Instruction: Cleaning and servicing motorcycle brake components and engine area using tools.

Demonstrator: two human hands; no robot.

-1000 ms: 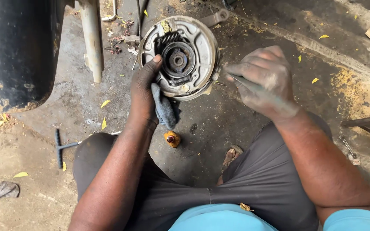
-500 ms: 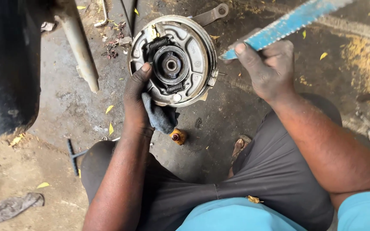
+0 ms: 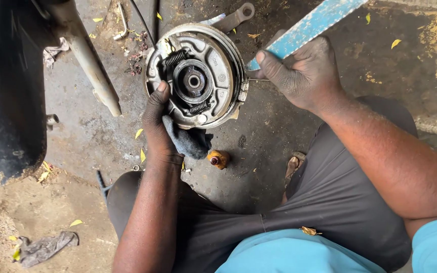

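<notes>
Brake drum plate [image 3: 213, 60], with shoes and springs, lies on the concrete floor [image 3: 92, 141]. Left hand [image 3: 158, 121] grips its lower-left rim with a dark rag [image 3: 188, 142]. Right hand [image 3: 304, 76], just right of the plate, clasps a blue hacksaw blade [image 3: 309, 25].

Hands grip brake plate [image 3: 198, 76] and blue blade [image 3: 309, 25].

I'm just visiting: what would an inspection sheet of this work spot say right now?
Surface: dirty concrete floor, oil-stained, with yellow leaves.
Job's things: round brake plate with springs and hub, lying on the floor; blue strip angled toward its rim.
Clutter: grey rag, small orange-brown piece, metal lever.
Hands: left hand grips the plate's edge with a dark cloth; right hand holds the strip.
Cables: thin dark cable beyond the plate.
Surroundings: black tyre, grey pipe.
</notes>
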